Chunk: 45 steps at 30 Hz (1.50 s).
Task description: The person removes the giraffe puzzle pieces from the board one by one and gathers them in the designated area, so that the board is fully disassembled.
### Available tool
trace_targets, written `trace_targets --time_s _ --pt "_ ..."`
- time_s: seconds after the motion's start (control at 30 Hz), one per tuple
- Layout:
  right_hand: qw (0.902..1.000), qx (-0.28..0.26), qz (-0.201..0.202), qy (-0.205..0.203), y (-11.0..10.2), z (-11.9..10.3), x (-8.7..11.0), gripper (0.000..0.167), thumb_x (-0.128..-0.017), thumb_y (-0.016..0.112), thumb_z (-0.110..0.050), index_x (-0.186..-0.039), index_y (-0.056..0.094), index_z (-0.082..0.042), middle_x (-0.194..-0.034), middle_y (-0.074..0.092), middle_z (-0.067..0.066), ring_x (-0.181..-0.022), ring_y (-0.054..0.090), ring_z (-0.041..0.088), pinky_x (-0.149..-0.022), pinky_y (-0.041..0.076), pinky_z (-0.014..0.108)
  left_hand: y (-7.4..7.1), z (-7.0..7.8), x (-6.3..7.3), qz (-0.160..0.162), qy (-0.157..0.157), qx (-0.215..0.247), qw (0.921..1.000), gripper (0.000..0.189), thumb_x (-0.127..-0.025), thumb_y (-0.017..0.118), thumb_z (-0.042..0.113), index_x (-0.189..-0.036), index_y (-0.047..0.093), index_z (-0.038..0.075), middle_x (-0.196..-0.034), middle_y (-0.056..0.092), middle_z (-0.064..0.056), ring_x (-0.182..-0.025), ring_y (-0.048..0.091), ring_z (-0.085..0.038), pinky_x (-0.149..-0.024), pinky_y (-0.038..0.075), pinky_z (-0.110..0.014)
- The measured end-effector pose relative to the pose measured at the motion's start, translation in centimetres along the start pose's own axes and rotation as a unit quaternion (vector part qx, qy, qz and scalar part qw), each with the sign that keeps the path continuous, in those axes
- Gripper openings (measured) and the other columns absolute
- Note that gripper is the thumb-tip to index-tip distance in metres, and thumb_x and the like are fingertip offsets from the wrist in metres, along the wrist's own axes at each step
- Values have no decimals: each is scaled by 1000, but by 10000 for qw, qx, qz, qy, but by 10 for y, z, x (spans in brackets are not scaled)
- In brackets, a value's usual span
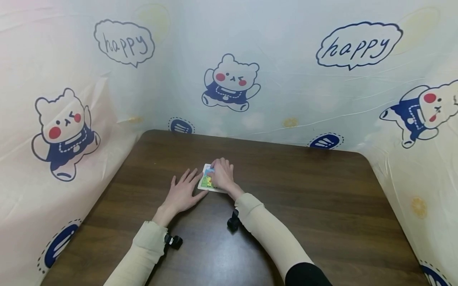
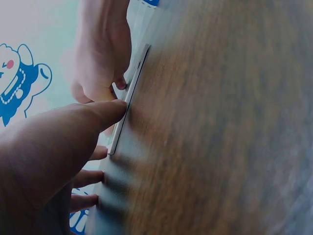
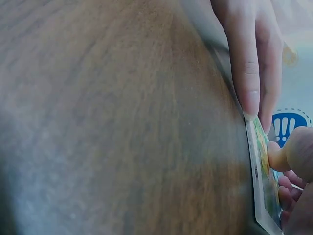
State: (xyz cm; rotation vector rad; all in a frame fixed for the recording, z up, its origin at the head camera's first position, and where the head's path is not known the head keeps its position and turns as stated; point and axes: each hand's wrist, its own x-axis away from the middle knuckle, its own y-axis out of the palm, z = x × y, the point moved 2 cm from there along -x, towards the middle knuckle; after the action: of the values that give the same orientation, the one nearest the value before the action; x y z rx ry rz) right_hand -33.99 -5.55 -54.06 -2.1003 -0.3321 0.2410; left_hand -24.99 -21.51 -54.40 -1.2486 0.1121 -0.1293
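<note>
A thin flat board with a white border and a bright picture in blue, green and yellow, like a small picture puzzle, lies on the table. My left hand rests at its left side with fingers spread; the thumb touches the near edge in the left wrist view. Over the board's right part is my right hand, its fingers bent. In the right wrist view the right thumb touches the picture, and the other fingertips are beside it. Whether they pinch a loose piece is hidden.
The brown wooden table has rounded far corners. A pale curtain with bear drawings surrounds its back and sides. Small black cameras are strapped at both wrists.
</note>
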Motion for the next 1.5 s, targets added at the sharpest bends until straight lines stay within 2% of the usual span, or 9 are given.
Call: trace_targets --time_s 0.27,0.43,0.6,0.97,1.17,1.33,1.5 --pt "9986 -508 152 -17 6 4 3 38 -105 75 -27 -137 68 -7 -142 63 13 -126 56 29 -104 41 42 0 1 0 4 6 6 10000 80 -104 68 59 -167 48 15 -178 38 -19 -167 30 -47 -124 21 -88" --pt "9965 -809 175 71 6 6 1 38 -103 77 -24 -135 66 -7 -138 62 13 -122 55 28 -101 39 40 0 2 -1 22 19 32 10000 79 -104 68 58 -167 48 14 -178 38 -20 -167 30 -48 -124 21 -88" --pt "9953 -925 287 38 3 6 1 38 -102 80 -25 -134 64 -11 -135 64 9 -120 58 26 -101 39 39 -2 2 0 116 43 21 9999 77 -105 69 55 -167 49 14 -177 39 -20 -167 31 -48 -124 22 -88" --pt "9858 -1543 576 -334 8 13 8 33 -101 81 -22 -133 77 -16 -138 68 10 -124 58 28 -101 36 43 0 0 2 69 22 62 10000 79 -103 69 57 -167 48 15 -177 39 -20 -167 31 -49 -124 21 -87" --pt "9849 -1569 548 -491 9 16 8 36 -101 81 -21 -136 77 -17 -134 73 10 -123 60 29 -102 35 45 2 -1 2 83 43 44 9999 79 -103 69 57 -167 49 15 -177 40 -20 -167 32 -49 -124 20 -88" --pt "9857 -1535 536 -451 7 16 8 37 -101 81 -19 -137 77 -15 -128 75 10 -118 61 28 -101 36 43 2 -1 1 105 43 47 9999 78 -104 69 56 -167 49 14 -177 40 -20 -166 32 -48 -124 21 -88" --pt "9840 -1617 615 -423 6 16 8 35 -101 80 -18 -136 77 -13 -116 77 9 -109 62 26 -98 35 41 1 1 1 102 60 63 9999 78 -104 68 56 -167 49 14 -177 40 -20 -166 32 -49 -124 21 -88"
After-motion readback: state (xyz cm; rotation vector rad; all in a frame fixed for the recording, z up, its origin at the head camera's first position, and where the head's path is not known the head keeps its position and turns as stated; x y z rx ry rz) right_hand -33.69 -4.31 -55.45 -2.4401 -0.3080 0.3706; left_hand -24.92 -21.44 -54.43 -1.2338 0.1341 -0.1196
